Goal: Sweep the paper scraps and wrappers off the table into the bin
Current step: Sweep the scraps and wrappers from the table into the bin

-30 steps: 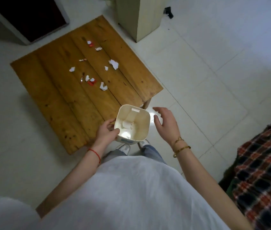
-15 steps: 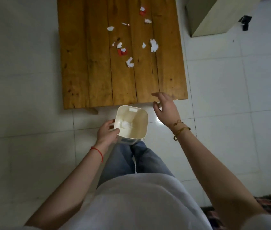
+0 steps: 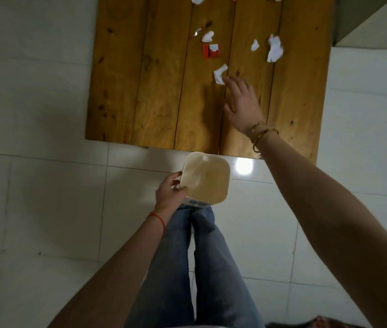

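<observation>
A low wooden table [image 3: 140, 91] carries several white paper scraps and a red wrapper [image 3: 211, 52]. The nearest white scrap [image 3: 219, 74] lies just beyond the fingertips of my right hand [image 3: 241, 102], which stretches flat over the table with straight fingers. A larger white scrap [image 3: 275, 49] lies further right. My left hand [image 3: 170, 194] grips the left rim of a small cream bin [image 3: 205, 178], held below the table's near edge with its mouth facing up.
White tiled floor surrounds the table. A pale cabinet [image 3: 365, 24] stands at the table's far right corner. My legs in jeans [image 3: 199, 256] are directly under the bin. A plaid cloth shows at the bottom right edge.
My right hand has gone from beside the bin forward over the table towards the nearest white scrap. The view has closed in on the table. The bin stays in my left hand.
</observation>
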The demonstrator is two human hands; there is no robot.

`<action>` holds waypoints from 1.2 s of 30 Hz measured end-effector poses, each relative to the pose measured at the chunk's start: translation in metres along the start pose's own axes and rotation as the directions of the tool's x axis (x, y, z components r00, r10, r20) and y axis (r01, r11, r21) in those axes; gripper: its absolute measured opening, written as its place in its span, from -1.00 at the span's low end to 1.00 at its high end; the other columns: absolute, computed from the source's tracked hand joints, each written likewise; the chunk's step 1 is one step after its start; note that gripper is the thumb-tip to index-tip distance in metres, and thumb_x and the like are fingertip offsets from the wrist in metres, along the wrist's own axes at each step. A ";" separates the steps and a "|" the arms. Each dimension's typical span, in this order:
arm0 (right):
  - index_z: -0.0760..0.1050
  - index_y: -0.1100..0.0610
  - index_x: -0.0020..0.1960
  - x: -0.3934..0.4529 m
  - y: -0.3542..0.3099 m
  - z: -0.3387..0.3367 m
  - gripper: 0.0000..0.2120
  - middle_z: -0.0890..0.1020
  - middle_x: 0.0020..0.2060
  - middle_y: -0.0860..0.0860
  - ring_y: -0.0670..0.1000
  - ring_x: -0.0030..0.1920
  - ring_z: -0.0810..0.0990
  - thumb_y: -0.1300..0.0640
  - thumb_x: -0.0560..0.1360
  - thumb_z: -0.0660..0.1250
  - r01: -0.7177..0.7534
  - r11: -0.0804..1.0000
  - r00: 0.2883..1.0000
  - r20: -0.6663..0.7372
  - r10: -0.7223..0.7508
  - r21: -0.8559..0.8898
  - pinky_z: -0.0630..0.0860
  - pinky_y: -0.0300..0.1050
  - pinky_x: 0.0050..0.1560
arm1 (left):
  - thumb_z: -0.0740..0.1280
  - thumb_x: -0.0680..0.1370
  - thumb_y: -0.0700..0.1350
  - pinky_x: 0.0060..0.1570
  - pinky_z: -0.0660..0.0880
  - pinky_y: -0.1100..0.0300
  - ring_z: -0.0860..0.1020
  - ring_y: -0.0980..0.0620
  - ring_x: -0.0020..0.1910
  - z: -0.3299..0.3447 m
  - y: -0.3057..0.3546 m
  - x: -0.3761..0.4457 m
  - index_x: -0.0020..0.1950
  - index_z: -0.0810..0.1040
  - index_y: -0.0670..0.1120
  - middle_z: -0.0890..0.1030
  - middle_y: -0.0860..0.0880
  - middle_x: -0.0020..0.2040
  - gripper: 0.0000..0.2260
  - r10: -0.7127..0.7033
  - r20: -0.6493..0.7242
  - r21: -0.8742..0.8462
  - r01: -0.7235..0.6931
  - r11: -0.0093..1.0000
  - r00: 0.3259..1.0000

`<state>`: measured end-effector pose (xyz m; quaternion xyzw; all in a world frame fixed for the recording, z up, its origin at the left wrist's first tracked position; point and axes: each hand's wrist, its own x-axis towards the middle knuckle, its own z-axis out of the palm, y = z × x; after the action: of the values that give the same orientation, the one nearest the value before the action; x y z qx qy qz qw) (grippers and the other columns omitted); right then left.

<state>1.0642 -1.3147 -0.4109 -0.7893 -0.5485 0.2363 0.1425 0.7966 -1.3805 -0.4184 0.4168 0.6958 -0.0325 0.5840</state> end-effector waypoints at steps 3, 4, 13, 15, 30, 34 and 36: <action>0.11 0.05 0.53 0.027 0.013 0.014 -0.40 0.15 0.53 0.06 0.14 0.53 0.05 0.11 0.54 0.23 -0.010 0.999 0.998 0.055 0.012 -0.036 0.13 0.15 0.50 | 0.32 0.36 -0.26 0.12 0.59 -0.07 0.62 -0.01 0.06 0.007 -0.004 0.019 0.23 0.56 0.08 0.63 0.08 0.02 -0.53 -0.016 -0.002 -0.029 0.016 0.999 1.000; 0.09 0.04 0.54 0.034 0.018 0.018 -0.39 0.12 0.54 0.05 0.14 0.54 0.03 0.11 0.55 0.22 -0.007 0.999 0.997 0.072 0.011 -0.048 0.13 0.16 0.50 | 0.32 0.36 -0.28 0.11 0.60 -0.06 0.62 0.01 0.04 0.009 -0.006 0.023 0.22 0.56 0.07 0.64 0.08 0.02 -0.53 -0.008 0.001 -0.025 0.008 1.000 1.000; 0.15 0.08 0.52 0.054 0.042 0.038 -0.46 0.15 0.54 0.06 0.12 0.55 0.01 0.10 0.57 0.17 0.086 0.992 0.988 0.136 -0.073 -0.088 -0.02 0.12 0.54 | 0.33 0.41 -0.26 0.08 0.61 -0.06 0.60 -0.01 0.08 0.021 -0.019 0.035 0.26 0.53 0.10 0.63 0.02 0.11 -0.54 -0.058 0.026 -0.051 0.059 0.997 0.998; 0.17 0.09 0.51 0.045 0.042 0.041 -0.47 0.17 0.53 0.05 0.13 0.55 0.01 0.10 0.57 0.17 0.111 0.990 0.985 0.140 -0.098 -0.087 -0.06 0.10 0.54 | 0.32 0.42 -0.27 0.07 0.61 -0.09 0.59 -0.07 0.14 0.022 -0.018 0.035 0.28 0.52 0.06 0.61 -0.04 0.17 -0.53 -0.082 0.030 -0.099 0.085 0.991 0.996; 0.33 0.13 0.44 -0.111 0.021 0.086 -0.51 0.28 0.49 0.08 0.15 0.55 0.04 0.06 0.53 0.19 0.489 0.872 0.807 0.393 -0.440 -0.028 0.03 0.19 0.52 | 0.34 0.41 -0.27 0.04 0.62 -0.14 0.65 -0.11 0.06 0.028 -0.017 0.044 0.24 0.57 0.00 0.63 -0.03 0.12 -0.59 -0.105 0.013 -0.301 0.104 0.948 0.994; 0.34 0.16 0.43 -0.119 0.019 0.091 -0.52 0.30 0.48 0.09 0.14 0.54 0.08 0.09 0.53 0.20 0.463 0.886 0.829 0.335 -0.448 0.039 0.06 0.19 0.51 | 0.35 0.43 -0.28 0.03 0.63 -0.10 0.64 -0.11 0.07 0.028 -0.017 0.044 0.27 0.55 -0.03 0.63 -0.06 0.15 -0.59 -0.105 0.015 -0.316 0.104 0.943 0.994; 0.28 0.15 0.47 -0.106 0.018 0.087 -0.47 0.27 0.50 0.07 0.10 0.55 0.07 0.09 0.52 0.22 0.388 0.920 0.884 0.266 -0.385 0.044 0.07 0.17 0.51 | 0.35 0.43 -0.27 0.02 0.63 -0.11 0.64 -0.10 0.08 0.027 -0.016 0.044 0.27 0.55 -0.02 0.63 -0.05 0.13 -0.58 -0.109 0.021 -0.308 0.110 0.945 0.994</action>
<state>1.0025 -1.4229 -0.4703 -0.6253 -0.7103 0.3051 0.1068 0.8094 -1.3816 -0.4705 0.2812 0.7134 0.0435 0.6404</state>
